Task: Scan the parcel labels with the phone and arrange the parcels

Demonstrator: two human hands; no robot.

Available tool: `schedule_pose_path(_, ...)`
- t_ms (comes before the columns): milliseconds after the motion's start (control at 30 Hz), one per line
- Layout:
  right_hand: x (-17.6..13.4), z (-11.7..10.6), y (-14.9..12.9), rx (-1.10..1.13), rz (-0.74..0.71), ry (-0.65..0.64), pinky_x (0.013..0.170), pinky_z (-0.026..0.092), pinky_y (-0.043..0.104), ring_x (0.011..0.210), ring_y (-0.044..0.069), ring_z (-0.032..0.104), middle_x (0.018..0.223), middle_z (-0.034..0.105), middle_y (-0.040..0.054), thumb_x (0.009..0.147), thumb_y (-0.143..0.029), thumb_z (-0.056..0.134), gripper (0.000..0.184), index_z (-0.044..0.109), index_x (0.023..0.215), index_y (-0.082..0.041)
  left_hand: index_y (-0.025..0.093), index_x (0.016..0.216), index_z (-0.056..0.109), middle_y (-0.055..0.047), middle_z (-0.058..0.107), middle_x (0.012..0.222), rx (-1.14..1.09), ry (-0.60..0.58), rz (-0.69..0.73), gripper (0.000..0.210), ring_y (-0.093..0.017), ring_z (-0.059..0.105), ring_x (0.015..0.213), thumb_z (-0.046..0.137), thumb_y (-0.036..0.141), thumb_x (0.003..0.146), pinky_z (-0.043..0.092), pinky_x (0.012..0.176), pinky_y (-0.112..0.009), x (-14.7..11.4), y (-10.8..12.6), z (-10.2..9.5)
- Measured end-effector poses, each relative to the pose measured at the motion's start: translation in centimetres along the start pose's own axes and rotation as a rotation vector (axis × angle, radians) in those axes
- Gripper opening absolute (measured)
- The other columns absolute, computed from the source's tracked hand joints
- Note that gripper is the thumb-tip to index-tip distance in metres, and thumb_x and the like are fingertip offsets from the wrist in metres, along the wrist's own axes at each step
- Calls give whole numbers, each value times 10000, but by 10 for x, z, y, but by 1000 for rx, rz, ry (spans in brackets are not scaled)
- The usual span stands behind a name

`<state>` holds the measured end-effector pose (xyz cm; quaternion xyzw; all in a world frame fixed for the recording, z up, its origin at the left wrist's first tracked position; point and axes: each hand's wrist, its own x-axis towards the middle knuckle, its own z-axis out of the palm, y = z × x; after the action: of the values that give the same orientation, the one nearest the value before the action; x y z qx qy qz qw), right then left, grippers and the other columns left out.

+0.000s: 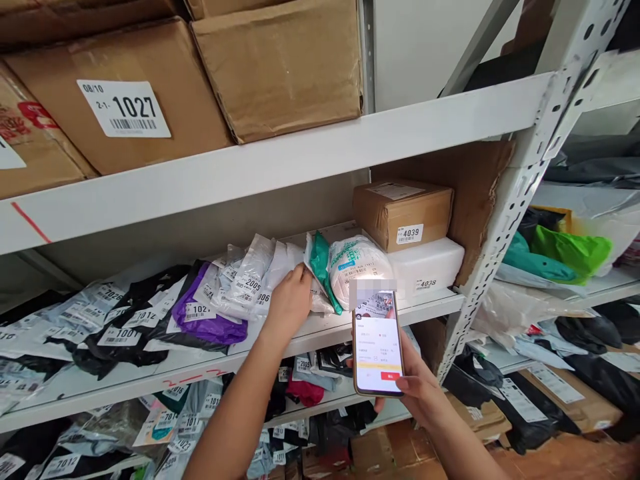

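My right hand (413, 383) is wrapped round a smartphone (377, 343) held upright in front of the shelf. Its lit screen shows lines of text, a picture at the top and a red button, with my thumb beside that button. Among the row of packages, my left hand (290, 300) has its fingers curled over a pale plastic parcel bag (320, 299); the fingertips are partly hidden. Just right of those fingers stands a green parcel bag (321, 257). On the left, clear bags labelled 2005 (249, 280) lean together. A rounded white bag (357, 263) sits behind the phone.
Boxes labelled 4039 (417, 213) and 4038 (425, 267) are stacked at the shelf's right end. A purple bag (210, 313) and several dark parcels lie leftward. The upper shelf beam (300, 150) carries a carton labelled 1027 (125, 87). A perforated post (500, 227) stands right.
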<state>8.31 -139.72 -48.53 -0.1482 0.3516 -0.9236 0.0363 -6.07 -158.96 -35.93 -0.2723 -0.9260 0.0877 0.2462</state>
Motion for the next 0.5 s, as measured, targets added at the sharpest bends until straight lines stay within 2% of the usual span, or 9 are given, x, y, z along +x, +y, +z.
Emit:
schedule_pose_path(67, -1, 0, 2, -13, -2, -9, 507, 619, 352, 1150, 418, 644, 1361, 614, 163, 715, -257, 770, 1233, -115, 1568, -357, 148, 1201, 629, -116, 589, 1254, 21, 1, 34, 343, -278, 606, 1037, 544, 323, 919, 513, 827, -374, 6, -7, 0)
schedule_pose_path(167, -3, -1, 4, -26, -10, -14, 490, 620, 352, 1139, 424, 649, 1362, 606, 173, 720, -250, 765, 1189, -50, 1580, -337, 175, 1137, 667, -113, 589, 1229, 71, -48, 25, 498, -286, 644, 898, 605, 572, 842, 506, 712, -384, 14, -11, 3)
schedule_pose_path(267, -5, 0, 5, -25, -16, -8, 486, 620, 343, 1133, 410, 654, 1401, 583, 169, 719, -229, 763, 1147, 16, 1582, -338, 166, 1134, 671, -139, 564, 1266, 114, -101, -51, 524, -279, 660, 820, 596, 589, 833, 489, 657, -368, 15, -2, 10)
schedule_pose_path(367, -7, 0, 4, -31, -4, 8, 487, 612, 322, 1129, 395, 660, 1373, 609, 153, 723, -231, 762, 1122, 44, 1578, -348, 131, 1200, 630, -202, 487, 1369, 159, -105, -158, 552, -262, 661, 741, 550, 571, 876, 473, 593, -354, 9, 10, 19)
schedule_pose_path(433, -8, 0, 4, -45, 7, 20, 488, 609, 317, 1136, 396, 656, 1333, 635, 148, 728, -246, 761, 1107, 54, 1575, -346, 125, 1214, 608, -225, 459, 1387, 160, -62, -222, 535, -240, 642, 677, 550, 545, 889, 461, 554, -352, 5, 16, 25)
schedule_pose_path(500, -9, -2, 4, -59, 15, 29, 487, 606, 316, 1140, 402, 652, 1318, 641, 153, 728, -257, 762, 1095, 71, 1572, -341, 102, 1170, 616, -222, 520, 1288, 148, 20, -212, 453, -277, 640, 756, 566, 463, 900, 491, 612, -390, 2, 17, 31)
